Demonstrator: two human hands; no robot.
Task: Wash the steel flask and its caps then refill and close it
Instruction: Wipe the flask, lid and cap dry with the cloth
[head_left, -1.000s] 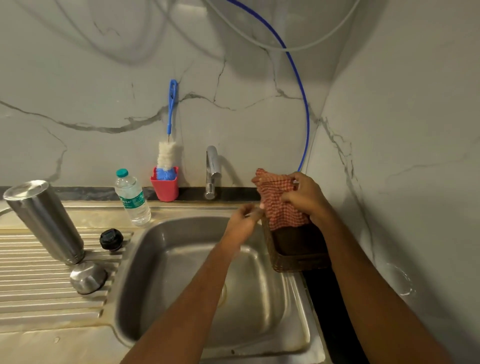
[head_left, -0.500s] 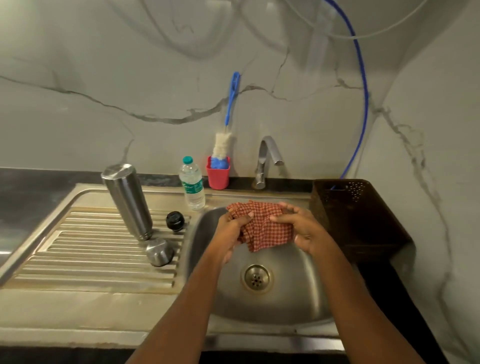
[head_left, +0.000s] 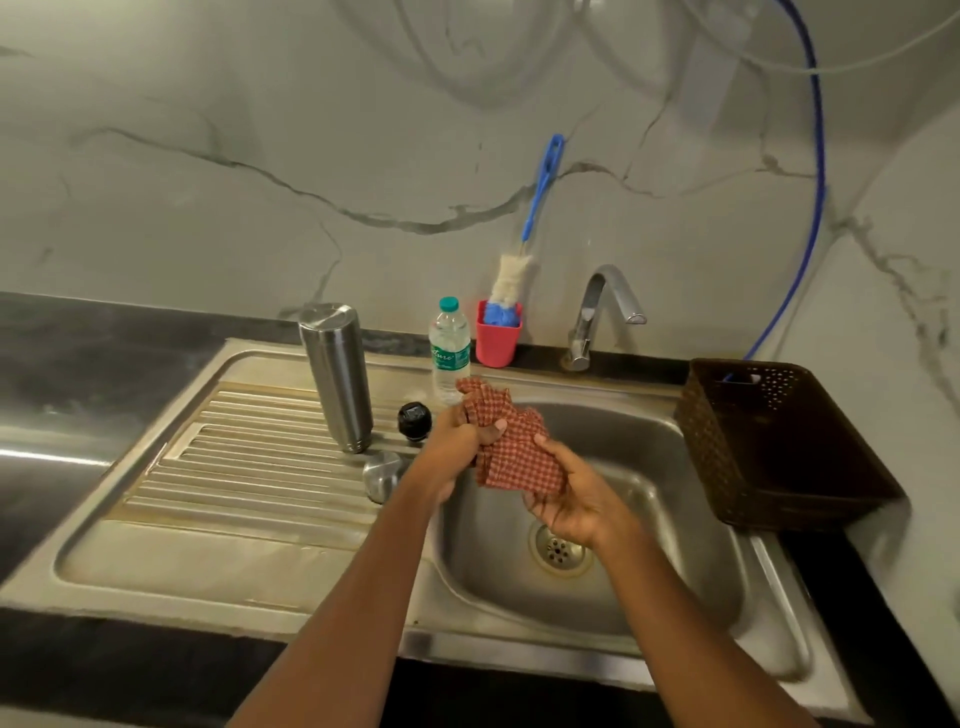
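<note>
Cloth (head_left: 519, 457) has shifted left; left forearm (head_left: 363, 597) partly hides steel cap (head_left: 381, 474).

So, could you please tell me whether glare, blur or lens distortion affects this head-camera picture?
Head view: wide-angle bowing curves the stainless steel sink's front rim; a bright glare streak lies on the dark counter at left; highlights run down the cylindrical steel flask; the red checked cloth is sharp enough to show its pattern.
</note>
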